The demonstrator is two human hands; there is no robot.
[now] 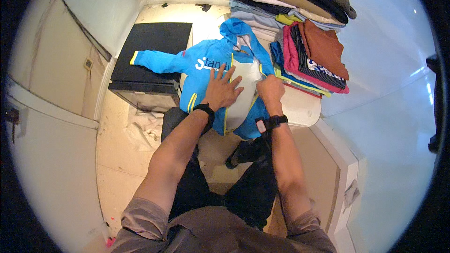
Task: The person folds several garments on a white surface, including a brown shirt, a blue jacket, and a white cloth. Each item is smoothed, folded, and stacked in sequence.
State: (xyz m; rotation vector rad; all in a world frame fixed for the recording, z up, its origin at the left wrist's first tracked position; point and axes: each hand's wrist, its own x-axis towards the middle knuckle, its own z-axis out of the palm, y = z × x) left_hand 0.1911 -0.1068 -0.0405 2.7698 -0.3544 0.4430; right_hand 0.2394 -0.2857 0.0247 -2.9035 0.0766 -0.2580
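A blue hooded jacket [205, 54] with yellow trim lies spread before me, its front parted over a pale lining. Its hood [233, 28] points away from me, and one sleeve [158, 62] stretches left across a black box-like surface. My left hand [224, 89] rests flat on the jacket's left front panel with the fingers spread, partly covering printed lettering. On the other side, my right hand [270, 89] grips the jacket's right front edge, fingers curled around the fabric. The other sleeve is not clearly visible. Dark bands circle both my wrists.
A tall stack of folded clothes [270, 3] stands behind the jacket, with a shorter folded pile [313, 59] at right on a white surface [302, 107]. The black box [154, 38] is at left. Crumpled pale cloth [142, 128] lies on the floor near a white door [52, 168].
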